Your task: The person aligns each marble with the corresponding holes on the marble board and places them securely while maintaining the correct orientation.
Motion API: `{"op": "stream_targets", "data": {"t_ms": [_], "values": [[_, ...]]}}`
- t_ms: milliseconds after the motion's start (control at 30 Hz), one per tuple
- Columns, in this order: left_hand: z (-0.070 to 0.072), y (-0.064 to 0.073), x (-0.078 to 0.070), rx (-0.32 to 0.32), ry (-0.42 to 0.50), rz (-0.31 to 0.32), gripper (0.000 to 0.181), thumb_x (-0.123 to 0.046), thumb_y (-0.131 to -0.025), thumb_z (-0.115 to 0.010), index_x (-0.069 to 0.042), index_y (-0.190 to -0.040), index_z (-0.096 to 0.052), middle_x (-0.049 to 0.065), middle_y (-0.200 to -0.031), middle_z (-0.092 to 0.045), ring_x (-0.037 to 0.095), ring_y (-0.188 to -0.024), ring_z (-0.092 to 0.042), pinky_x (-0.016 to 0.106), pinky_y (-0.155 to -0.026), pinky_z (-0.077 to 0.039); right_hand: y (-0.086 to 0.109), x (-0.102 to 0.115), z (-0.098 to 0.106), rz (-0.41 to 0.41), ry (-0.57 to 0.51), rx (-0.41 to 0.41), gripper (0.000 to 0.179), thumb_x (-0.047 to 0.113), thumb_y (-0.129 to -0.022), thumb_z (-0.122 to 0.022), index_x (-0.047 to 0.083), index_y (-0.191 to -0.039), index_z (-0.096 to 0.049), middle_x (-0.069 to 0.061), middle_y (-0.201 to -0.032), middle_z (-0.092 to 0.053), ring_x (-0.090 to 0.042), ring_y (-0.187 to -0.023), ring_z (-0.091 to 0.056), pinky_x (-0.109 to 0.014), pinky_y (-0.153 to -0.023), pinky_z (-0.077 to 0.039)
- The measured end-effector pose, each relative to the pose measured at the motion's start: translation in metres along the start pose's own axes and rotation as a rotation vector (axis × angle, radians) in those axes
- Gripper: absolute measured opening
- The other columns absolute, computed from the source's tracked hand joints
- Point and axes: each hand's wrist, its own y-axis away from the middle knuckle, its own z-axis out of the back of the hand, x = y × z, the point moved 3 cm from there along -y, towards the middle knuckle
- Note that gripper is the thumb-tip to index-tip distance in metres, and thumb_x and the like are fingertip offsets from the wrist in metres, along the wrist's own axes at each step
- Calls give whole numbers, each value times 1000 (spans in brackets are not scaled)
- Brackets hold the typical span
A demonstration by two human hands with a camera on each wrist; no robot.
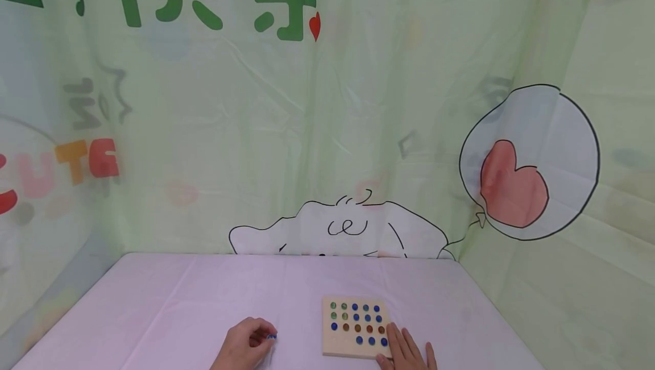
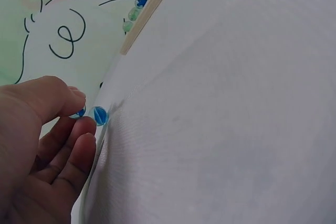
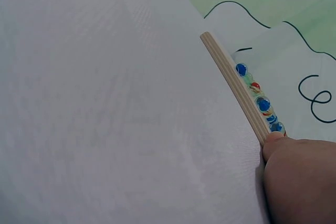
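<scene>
My left hand [image 1: 244,344] pinches a blue-swirled glass marble [image 2: 79,113] between thumb and fingers, low over the table left of the board. A second blue marble [image 2: 100,116] sits on the cloth right at those fingertips. To the right lies a square wooden board [image 1: 339,348] with rows of glass marbles set in it. Green marbles [image 1: 334,306] fill the back left, blue ones the back right, and amber-brown ones [image 1: 357,328] much of the third row. Three blue marbles [image 1: 372,341] occupy the front row's right part. My right hand [image 1: 407,353] rests with extended fingers against the board's right edge, thumb at its front corner.
A pale cloth covers the table [image 1: 204,290]. Behind it hangs a light green curtain [image 1: 256,131] printed with green characters, a dog outline and a heart balloon [image 1: 517,188]. The curtain also encloses the left and right sides.
</scene>
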Motion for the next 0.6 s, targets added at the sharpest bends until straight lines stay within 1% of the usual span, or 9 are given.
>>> {"op": "stream_targets", "data": {"t_ms": [200, 433, 600], "values": [[1, 1, -2, -12, 6, -6, 10, -14, -76, -66, -15, -86, -65, -4, -80, -57, -1, -67, -52, 17, -58, -46, -1, 0, 1, -11, -4, 22, 116, 88, -56, -19, 8, -140, -25, -13, -145, -27, -37, -134, -15, -62, -98, 16], [0, 0, -4, -13, 31, 11, 10, -14, -76, -67, -15, -86, -65, -3, -82, -58, -1, -68, -53, 17, -59, -47, 1, 1, 1, -17, -4, 25, 116, 88, -57, -21, 8, -140, -26, -13, -145, -27, -37, -134, -16, -63, -98, 15], [0, 0, -5, -25, 45, -8, 11, -12, -76, -66, -14, -87, -65, -1, -83, -59, -1, -68, -53, 17, -59, -47, 0, 1, 2, -21, -1, 31, 116, 88, -57, -20, 8, -140, -26, -13, -145, -27, -37, -134, -15, -63, -98, 15]]}}
